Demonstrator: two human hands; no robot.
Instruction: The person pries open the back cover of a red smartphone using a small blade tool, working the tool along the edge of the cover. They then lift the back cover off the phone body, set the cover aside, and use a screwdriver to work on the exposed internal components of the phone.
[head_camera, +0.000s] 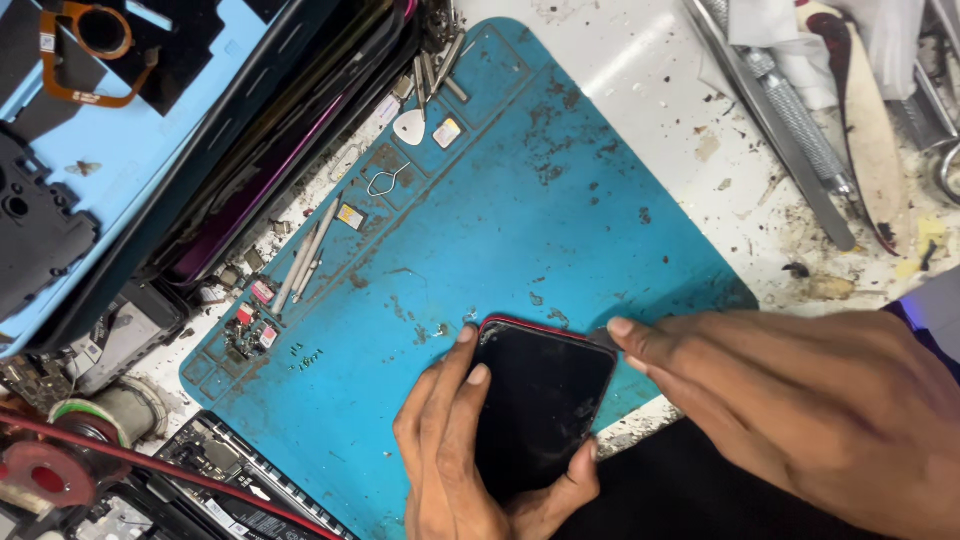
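One black phone (540, 405), red-edged, lies screen-up on near edge of blue mat (560, 200), screen not lifted, casing appears closed. Left hand (455, 455) wraps it, grip clamped on both long sides. Right hand (800, 410) at phone's top right corner, fingertip pressing small dark tool there; grip unclear. Beyond phone: one white pick (409, 127), one eject pin (385, 181), two small cards, three metal rods (308, 255).

Dark phone screen (540, 405), red-rimmed, at blue mat's near edge.
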